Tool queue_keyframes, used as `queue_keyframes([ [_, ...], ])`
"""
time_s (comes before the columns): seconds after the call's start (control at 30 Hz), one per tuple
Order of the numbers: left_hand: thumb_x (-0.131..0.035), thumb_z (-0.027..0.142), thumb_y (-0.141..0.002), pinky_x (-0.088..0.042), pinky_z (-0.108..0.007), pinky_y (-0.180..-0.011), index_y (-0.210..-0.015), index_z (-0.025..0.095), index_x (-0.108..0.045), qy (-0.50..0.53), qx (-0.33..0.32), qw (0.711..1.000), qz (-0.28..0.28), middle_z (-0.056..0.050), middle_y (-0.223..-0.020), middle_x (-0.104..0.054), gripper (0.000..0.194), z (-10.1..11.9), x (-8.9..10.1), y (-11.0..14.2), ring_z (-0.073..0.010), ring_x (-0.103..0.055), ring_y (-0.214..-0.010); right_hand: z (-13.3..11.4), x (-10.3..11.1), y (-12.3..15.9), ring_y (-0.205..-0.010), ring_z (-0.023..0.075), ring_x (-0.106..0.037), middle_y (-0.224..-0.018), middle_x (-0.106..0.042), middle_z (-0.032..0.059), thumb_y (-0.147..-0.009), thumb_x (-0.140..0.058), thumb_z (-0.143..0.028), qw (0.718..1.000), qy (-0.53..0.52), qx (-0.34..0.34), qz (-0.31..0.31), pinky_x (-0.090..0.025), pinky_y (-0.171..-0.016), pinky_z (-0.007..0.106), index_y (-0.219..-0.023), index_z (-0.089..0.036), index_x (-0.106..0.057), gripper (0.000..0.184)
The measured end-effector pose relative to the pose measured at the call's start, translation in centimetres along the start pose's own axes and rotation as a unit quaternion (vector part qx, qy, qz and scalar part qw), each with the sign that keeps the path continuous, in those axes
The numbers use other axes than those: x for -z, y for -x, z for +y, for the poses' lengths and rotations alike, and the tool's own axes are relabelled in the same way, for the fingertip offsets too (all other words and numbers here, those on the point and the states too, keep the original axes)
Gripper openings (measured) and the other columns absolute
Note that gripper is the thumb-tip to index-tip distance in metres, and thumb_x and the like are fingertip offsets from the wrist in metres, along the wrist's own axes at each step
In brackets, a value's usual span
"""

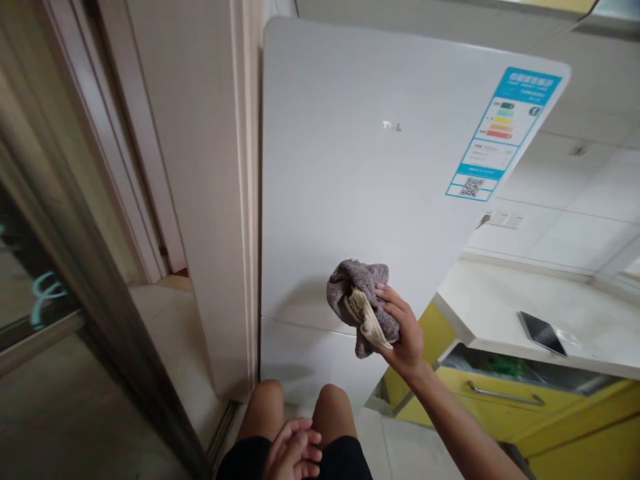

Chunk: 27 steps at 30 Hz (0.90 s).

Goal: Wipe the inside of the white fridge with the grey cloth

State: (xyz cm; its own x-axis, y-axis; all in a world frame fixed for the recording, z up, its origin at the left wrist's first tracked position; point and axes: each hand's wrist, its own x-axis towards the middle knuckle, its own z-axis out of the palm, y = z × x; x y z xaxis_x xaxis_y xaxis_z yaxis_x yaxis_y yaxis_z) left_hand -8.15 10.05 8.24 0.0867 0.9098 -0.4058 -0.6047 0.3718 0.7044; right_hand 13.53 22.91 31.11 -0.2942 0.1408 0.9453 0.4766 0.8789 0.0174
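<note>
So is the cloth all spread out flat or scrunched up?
Scrunched up: the grey cloth sits bunched in the right hand, by the white fridge door.

A white tabletop [500, 307] runs along the right, with a dark phone [543, 333] lying flat on it. Below it sits a yellow drawer [505, 400], partly open. A wall socket [503, 219] is set in the tiles above. A door frame [150, 167] stands far left.
</note>
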Motion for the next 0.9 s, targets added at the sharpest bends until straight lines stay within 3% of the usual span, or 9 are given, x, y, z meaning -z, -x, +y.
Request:
queue_keyframes([
  [0.07,-0.086,0.061,-0.064,-0.056,-0.033,-0.064,-0.104,0.018,-0.068,0.006,-0.113,0.993,-0.012,-0.009,-0.087,-0.075,0.062,3.0,-1.3,0.3,-0.0222,-0.071,-0.075,-0.7,-1.7,-0.5,-0.130,0.0321,-0.063,-0.127,-0.069,0.0176,-0.090,-0.072,-0.031,0.999,-0.035,0.010,-0.017,-0.058,-0.104,0.057,-0.134,-0.022,-0.054,0.048],
  [0.13,-0.090,0.058,-0.058,-0.058,-0.036,-0.065,-0.110,0.019,-0.067,-0.015,-0.202,0.978,-0.050,-0.012,-0.094,-0.074,0.070,6.3,-3.0,0.9,-0.0281,-0.072,-0.087,-1.6,-3.4,-0.8,-0.131,0.0315,-0.062,-0.128,-0.068,0.0176,-0.091,-0.070,-0.034,0.997,-0.066,0.021,-0.034,-0.057,-0.106,0.056,-0.136,-0.023,-0.053,0.049],
  [0.23,-0.085,0.053,-0.067,-0.059,-0.042,-0.094,-0.138,0.027,-0.056,0.009,-0.339,0.940,-0.039,-0.015,-0.137,-0.064,0.081,11.0,-6.0,2.3,-0.0336,-0.059,-0.130,-3.1,-6.2,-1.0,-0.133,0.0301,-0.061,-0.129,-0.068,0.0178,-0.095,-0.065,-0.043,0.991,-0.108,0.038,-0.066,-0.057,-0.107,0.053,-0.138,-0.022,-0.052,0.050],
  [0.3,-0.089,0.051,-0.063,-0.056,-0.045,-0.104,-0.146,0.035,-0.047,0.053,-0.376,0.923,-0.054,-0.012,-0.152,-0.054,0.095,13.6,-8.0,3.3,-0.0341,-0.052,-0.140,-4.4,-8.2,-1.2,-0.136,0.0292,-0.058,-0.131,-0.066,0.0184,-0.096,-0.061,-0.048,0.985,-0.137,0.057,-0.089,-0.056,-0.108,0.051,-0.140,-0.021,-0.050,0.053],
  [0.4,-0.093,0.045,-0.060,-0.052,-0.044,-0.111,-0.147,0.034,-0.045,0.093,-0.387,0.917,-0.033,-0.012,-0.149,-0.057,0.099,16.3,-9.5,4.0,-0.0320,-0.057,-0.136,-6.3,-11.1,-1.6,-0.141,0.0292,-0.052,-0.134,-0.064,0.0192,-0.097,-0.061,-0.045,0.977,-0.169,0.067,-0.113,-0.051,-0.112,0.052,-0.142,-0.020,-0.048,0.053],
  [0.53,-0.096,0.038,-0.054,-0.060,-0.033,-0.095,-0.134,0.029,-0.054,0.094,-0.395,0.911,0.071,-0.007,-0.126,-0.071,0.090,18.2,-8.2,3.8,-0.0241,-0.071,-0.111,-8.2,-13.7,-2.7,-0.153,0.0313,-0.036,-0.148,-0.054,0.0206,-0.090,-0.064,-0.033,0.950,-0.246,0.062,-0.183,-0.038,-0.121,0.058,-0.149,-0.020,-0.039,0.066],
  [0.7,-0.094,0.036,-0.054,-0.061,-0.025,-0.081,-0.124,0.029,-0.064,0.104,-0.401,0.891,0.188,-0.002,-0.118,-0.073,0.077,18.6,-4.6,3.9,-0.0188,-0.071,-0.098,-8.0,-14.2,-5.1,-0.160,0.0267,-0.020,-0.165,-0.033,0.0253,-0.091,-0.067,-0.048,0.868,-0.342,0.118,-0.340,-0.031,-0.127,0.050,-0.163,-0.012,-0.011,0.098],
  [0.8,-0.093,0.034,-0.053,-0.062,-0.025,-0.075,-0.117,0.029,-0.067,0.121,-0.394,0.879,0.239,0.000,-0.109,-0.073,0.069,18.4,-2.8,4.1,-0.0170,-0.070,-0.090,-6.6,-14.8,-7.2,-0.160,0.0249,-0.021,-0.164,-0.037,0.0221,-0.096,-0.062,-0.041,0.892,-0.269,0.135,-0.337,-0.032,-0.127,0.047,-0.158,-0.012,-0.031,0.075],
  [0.9,-0.092,0.032,-0.053,-0.062,-0.024,-0.073,-0.110,0.029,-0.069,0.135,-0.380,0.874,0.272,0.001,-0.107,-0.072,0.061,18.4,-1.3,4.2,-0.0175,-0.069,-0.090,-4.5,-16.5,-9.5,-0.158,0.0307,-0.023,-0.161,-0.041,0.0216,-0.096,-0.055,-0.024,0.934,-0.073,0.135,-0.323,-0.030,-0.128,0.054,-0.139,-0.011,-0.057,0.045],
])
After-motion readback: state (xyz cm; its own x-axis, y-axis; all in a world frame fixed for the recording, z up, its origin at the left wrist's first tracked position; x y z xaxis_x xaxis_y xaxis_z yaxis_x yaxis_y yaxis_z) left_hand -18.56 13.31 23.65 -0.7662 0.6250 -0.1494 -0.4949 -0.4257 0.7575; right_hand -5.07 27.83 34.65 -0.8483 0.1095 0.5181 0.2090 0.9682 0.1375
